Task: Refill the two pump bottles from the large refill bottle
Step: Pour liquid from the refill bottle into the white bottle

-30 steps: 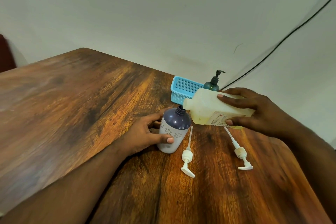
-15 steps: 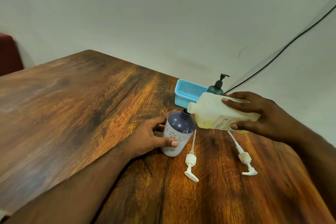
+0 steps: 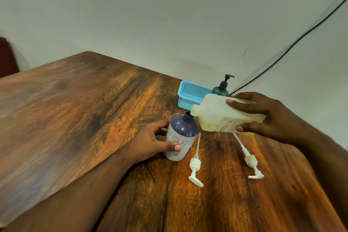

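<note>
The person's left hand [image 3: 150, 141] is wrapped around a small round plastic bottle with a dark purple top and a white flowery bottom [image 3: 180, 135]. The thumb lies across the front of the small bottle and the fingers curl behind it. The small bottle stands on the brown wooden table [image 3: 75, 118] and leans a little. Its pump is off and its neck is open. The hand holds it the same way as a moment ago.

Just to the right of the left hand, a white plastic pump with a long thin tube [image 3: 195, 165] lies flat on the table. A second white pump [image 3: 248, 160] lies further right, under the right hand.

Behind the small bottle sits a light blue plastic basket with tiny holes [image 3: 190, 94]. Next to it stands a dark green pump bottle with a black pump [image 3: 222, 88].

The right hand [image 3: 267, 117] grips a big pale see-through plastic refill bottle [image 3: 216, 113], fingers on top and thumb below. It is tipped on its side, and yellow liquid sits low inside. Its spout is right at the open neck of the small bottle, just as it was half a second ago. Whether liquid is running out is too small to see.

A black cable [image 3: 293, 43] runs up the wall behind the right hand.
</note>
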A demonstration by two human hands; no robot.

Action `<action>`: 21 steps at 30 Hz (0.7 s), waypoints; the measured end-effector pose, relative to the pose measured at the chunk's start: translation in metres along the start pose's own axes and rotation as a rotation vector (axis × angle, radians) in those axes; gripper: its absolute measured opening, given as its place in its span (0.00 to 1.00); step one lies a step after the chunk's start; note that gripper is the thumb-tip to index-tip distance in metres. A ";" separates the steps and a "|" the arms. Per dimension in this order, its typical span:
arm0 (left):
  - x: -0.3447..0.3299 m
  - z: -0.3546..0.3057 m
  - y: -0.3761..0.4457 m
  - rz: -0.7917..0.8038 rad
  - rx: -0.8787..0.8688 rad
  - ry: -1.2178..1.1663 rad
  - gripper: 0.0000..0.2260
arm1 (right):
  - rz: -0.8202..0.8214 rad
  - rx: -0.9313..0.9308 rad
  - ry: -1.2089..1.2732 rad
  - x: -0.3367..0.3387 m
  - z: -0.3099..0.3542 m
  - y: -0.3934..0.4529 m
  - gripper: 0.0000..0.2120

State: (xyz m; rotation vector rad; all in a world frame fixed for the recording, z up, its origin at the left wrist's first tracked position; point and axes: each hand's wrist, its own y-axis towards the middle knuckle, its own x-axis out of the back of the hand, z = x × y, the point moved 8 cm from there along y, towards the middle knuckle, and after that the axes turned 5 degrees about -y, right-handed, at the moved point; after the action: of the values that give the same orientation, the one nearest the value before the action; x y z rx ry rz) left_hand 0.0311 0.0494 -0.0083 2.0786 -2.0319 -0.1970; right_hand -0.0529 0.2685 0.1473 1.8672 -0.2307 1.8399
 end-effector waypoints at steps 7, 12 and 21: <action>0.000 0.000 0.001 0.009 -0.008 0.007 0.36 | 0.015 0.009 -0.018 -0.001 -0.001 -0.001 0.29; 0.000 0.000 0.000 0.003 -0.013 -0.088 0.29 | 0.009 0.018 -0.015 -0.001 0.000 -0.001 0.29; -0.001 -0.004 -0.001 -0.006 -0.011 -0.166 0.22 | 0.004 0.037 0.039 0.000 0.003 0.001 0.29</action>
State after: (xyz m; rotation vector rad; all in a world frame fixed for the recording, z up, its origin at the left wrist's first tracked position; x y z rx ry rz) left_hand 0.0330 0.0511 -0.0047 2.1265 -2.1111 -0.3934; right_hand -0.0505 0.2664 0.1478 1.8549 -0.1885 1.8929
